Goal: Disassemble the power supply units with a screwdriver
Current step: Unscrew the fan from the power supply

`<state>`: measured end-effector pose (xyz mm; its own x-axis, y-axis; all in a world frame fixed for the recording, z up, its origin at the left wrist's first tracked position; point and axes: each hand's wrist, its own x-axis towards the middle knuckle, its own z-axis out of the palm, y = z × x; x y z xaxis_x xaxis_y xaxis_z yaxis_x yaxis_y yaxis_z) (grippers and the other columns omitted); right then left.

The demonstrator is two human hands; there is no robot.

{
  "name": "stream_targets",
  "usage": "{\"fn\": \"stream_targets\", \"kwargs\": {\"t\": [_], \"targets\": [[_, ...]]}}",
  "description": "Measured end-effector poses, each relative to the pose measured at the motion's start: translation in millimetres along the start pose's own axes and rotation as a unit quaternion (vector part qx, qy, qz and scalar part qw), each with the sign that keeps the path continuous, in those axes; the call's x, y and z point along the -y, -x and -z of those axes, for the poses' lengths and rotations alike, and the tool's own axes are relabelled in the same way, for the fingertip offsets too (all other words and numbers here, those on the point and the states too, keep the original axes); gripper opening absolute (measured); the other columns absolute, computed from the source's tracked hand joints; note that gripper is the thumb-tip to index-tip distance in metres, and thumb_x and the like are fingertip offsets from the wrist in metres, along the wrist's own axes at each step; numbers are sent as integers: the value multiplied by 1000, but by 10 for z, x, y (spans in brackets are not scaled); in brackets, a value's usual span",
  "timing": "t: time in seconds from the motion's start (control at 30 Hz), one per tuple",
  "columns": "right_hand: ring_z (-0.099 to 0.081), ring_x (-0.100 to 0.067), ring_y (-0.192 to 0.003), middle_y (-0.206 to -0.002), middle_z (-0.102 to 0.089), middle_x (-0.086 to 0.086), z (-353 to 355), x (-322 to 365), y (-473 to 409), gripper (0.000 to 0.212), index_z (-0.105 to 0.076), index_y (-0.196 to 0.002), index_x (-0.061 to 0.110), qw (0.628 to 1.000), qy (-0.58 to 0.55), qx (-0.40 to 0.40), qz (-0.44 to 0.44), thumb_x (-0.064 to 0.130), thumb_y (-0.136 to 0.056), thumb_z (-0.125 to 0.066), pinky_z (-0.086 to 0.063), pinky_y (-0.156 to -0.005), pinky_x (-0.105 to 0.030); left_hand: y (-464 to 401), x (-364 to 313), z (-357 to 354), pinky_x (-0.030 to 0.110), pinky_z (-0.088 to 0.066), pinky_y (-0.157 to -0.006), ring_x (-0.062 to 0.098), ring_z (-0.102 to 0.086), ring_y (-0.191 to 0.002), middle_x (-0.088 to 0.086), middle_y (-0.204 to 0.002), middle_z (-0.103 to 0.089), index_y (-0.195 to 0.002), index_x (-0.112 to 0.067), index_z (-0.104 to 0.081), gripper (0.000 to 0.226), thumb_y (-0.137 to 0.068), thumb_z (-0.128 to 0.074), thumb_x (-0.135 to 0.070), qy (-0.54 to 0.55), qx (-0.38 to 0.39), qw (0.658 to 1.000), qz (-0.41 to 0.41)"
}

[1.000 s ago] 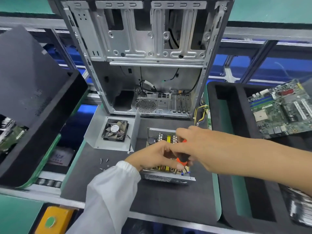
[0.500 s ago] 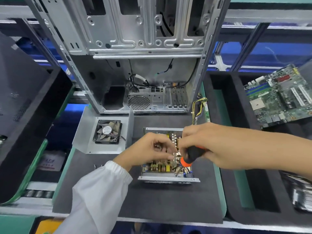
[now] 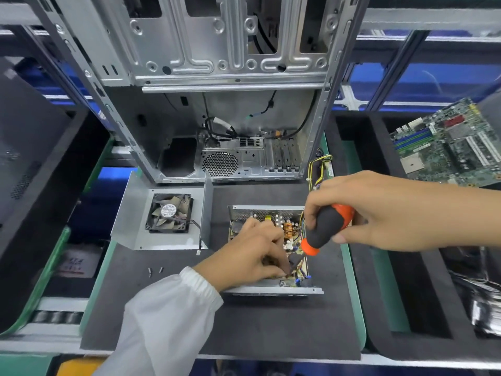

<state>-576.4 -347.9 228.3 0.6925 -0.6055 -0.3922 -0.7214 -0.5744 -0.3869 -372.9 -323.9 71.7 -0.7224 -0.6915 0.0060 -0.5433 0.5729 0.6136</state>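
Note:
An opened power supply unit (image 3: 273,290) lies on the black foam mat (image 3: 271,329), its circuit board and coils exposed. My left hand (image 3: 252,253) reaches into it, fingers curled down on the board near the front right corner; what they pinch is hidden. My right hand (image 3: 366,210) grips a black and orange screwdriver (image 3: 324,226), tilted, its shaft pointing down into the unit beside my left fingertips. The removed lid with a fan (image 3: 169,213) lies to the left. Two loose screws (image 3: 155,270) rest on the mat.
An empty metal computer case (image 3: 217,109) stands upright behind the unit. A green motherboard (image 3: 450,145) lies in a black foam tray (image 3: 352,147) at the right. Another black tray (image 3: 35,185) sits at the left. A yellow-black cable bundle (image 3: 318,166) hangs by the case.
My right hand has lifted and swung right, tilting the screwdriver handle up clear of the unit. My left hand has slid toward the unit's front right corner.

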Motion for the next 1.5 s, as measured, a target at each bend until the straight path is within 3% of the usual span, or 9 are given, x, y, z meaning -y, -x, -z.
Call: {"fn": "stream_targets", "kwargs": {"t": [0.13,0.23,0.37,0.47,0.6,0.83,1.0,1.3,1.5], "targets": [[-46,1,-82,-94,-54,13,22,0,30,25,-51,-91,42,1000,6,16,-9,26,-84,-69,-36,-67,-17,-37,-22,-31,28,-21,-82,11,-32,-90,-6,-87,-36,-97,-34,-78,14,-86,-71,-38,-117,22,990,-79],[-50,-4,-85,-94,-56,13,26,16,32,22,-53,-95,39,1000,4,18,-9,28,-84,-69,-43,-74,-24,-60,-20,-47,33,-28,-84,17,-35,-90,-4,-88,-42,-82,-34,-74,4,-82,-74,-30,-234,16,959,-156],[-51,-5,-81,-91,-56,11,20,33,33,21,-51,-94,39,1000,12,21,-10,32,-85,-69,-44,-74,-26,-145,-2,-111,40,-33,-94,25,-45,-94,-1,-100,-38,-67,-28,-63,21,-68,-70,-8,-319,5,921,-223],[-49,-3,-83,-91,-56,10,21,30,47,21,-51,-95,40,1000,18,21,-14,34,-85,-68,-44,-76,-25,-171,50,-168,51,-25,-110,33,-46,-123,3,-132,-51,-72,-31,-67,23,-69,-71,-9,-356,35,901,-245],[-50,-5,-87,-92,-58,9,29,34,59,21,-49,-95,41,999,26,24,-16,36,-85,-67,-43,-77,-24,-202,68,-180,55,-10,-119,35,-24,-144,1,-157,-33,-75,-34,-69,18,-76,-71,-16,-368,51,890,-264],[-44,4,-75,-90,-57,7,-8,40,39,21,-46,-93,40,999,37,29,-23,33,-87,-66,-39,-68,-17,-211,68,-220,49,-4,-120,33,-29,-143,2,-147,-46,-75,-31,-69,20,-77,-69,-10,-395,65,875,-272],[-45,3,-70,-87,-53,9,-12,81,6,24,-45,-91,39,998,43,36,-29,31,-86,-67,-36,-68,-10,-226,80,-229,47,-13,-119,31,-36,-139,0,-143,-51,-71,-31,-68,22,-77,-71,-10,-391,45,871,-295],[-44,2,-74,-89,-52,12,-72,55,58,19,-47,-95,40,997,46,36,-40,38,-87,-64,-39,-65,-18,-248,76,-241,44,-32,-111,30,-46,-129,3,-130,-59,-66,-28,-67,24,-73,-72,-5,-370,34,870,-324],[-42,12,-75,-85,-50,12,-74,73,39,23,-43,-91,41,998,46,36,-36,36,-86,-65,-37,-64,-13,-261,97,-261,40,-31,-112,26,-48,-121,0,-117,-62,-65,-28,-62,26,-74,-70,-5,-380,38,857,-346]]}}
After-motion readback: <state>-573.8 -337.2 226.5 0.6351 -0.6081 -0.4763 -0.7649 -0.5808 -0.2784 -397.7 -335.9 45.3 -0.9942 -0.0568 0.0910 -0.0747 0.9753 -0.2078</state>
